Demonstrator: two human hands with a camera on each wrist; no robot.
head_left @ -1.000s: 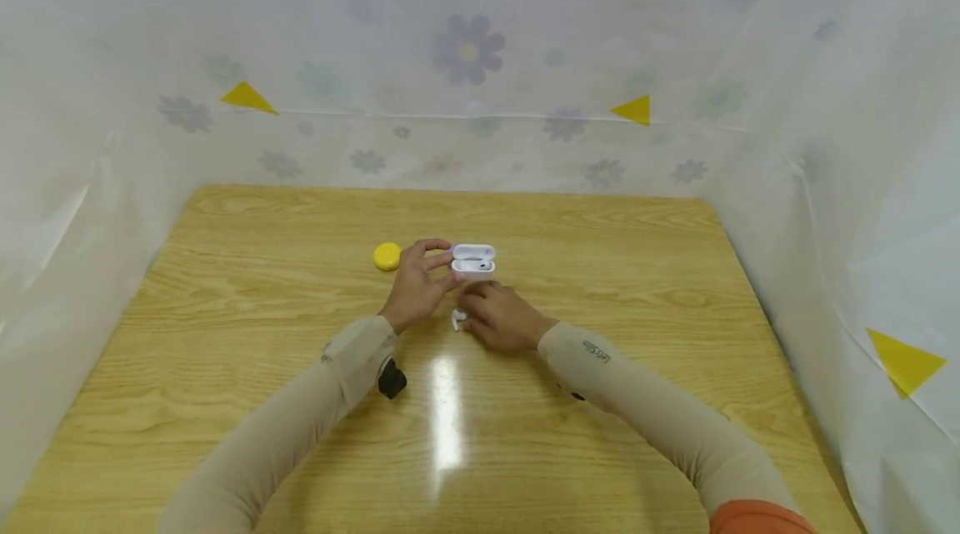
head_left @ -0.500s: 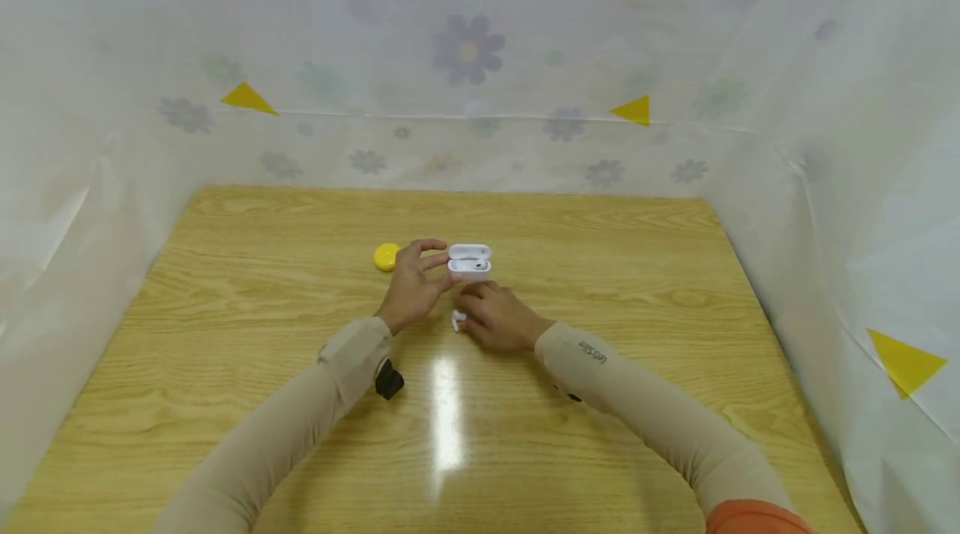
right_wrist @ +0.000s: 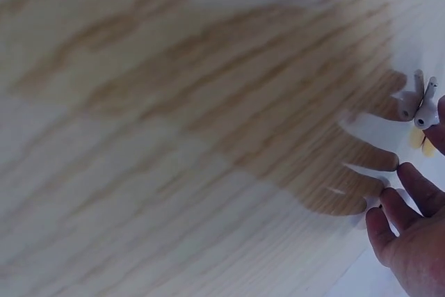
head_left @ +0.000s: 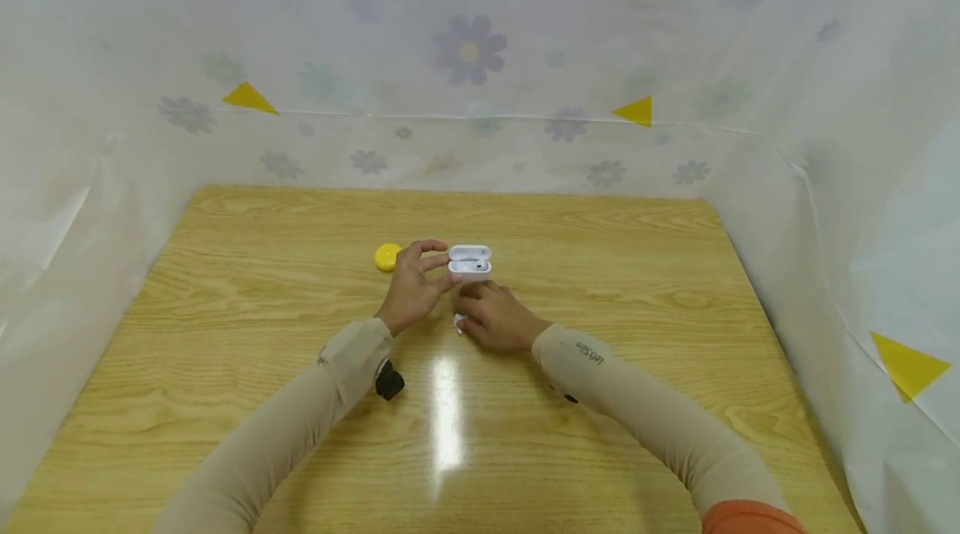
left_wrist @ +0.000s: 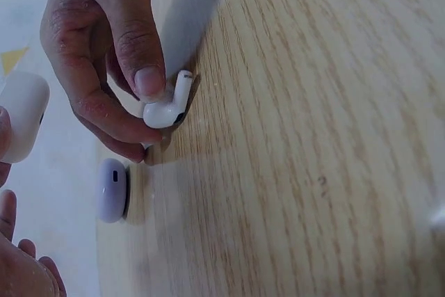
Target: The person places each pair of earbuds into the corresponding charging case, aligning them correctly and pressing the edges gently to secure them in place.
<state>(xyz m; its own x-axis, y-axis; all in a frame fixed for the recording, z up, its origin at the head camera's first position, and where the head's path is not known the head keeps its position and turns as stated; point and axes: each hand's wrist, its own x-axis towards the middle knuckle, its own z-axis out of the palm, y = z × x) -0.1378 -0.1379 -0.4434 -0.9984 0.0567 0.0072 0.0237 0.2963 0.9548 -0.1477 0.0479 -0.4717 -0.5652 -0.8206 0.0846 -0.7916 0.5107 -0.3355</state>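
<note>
My left hand (head_left: 412,286) holds a white earbud case (head_left: 470,274) by its left side, thumb in front and fingers behind. Its lid stands up, and one earbud with a dark spot shows in the right part of the case. Just in front, my right hand (head_left: 498,316) pinches a loose white earbud (left_wrist: 163,113) between thumb and index finger, at the tabletop. The earbud's stem points away from the fingers in the left wrist view. The right wrist view shows this earbud (right_wrist: 425,113) at its right edge, with the other fingers spread below it.
A round yellow object (head_left: 387,257) lies on the wooden table (head_left: 600,267) left of my left hand. Beyond the right hand, the left wrist view shows a lavender oval object (left_wrist: 112,190) with a small dark slot. Flower-patterned sheeting (head_left: 468,51) walls the table's back and sides.
My left hand and the case have shifted slightly left. The earbud has turned a little in my right fingers, and less of it shows in the head view.
</note>
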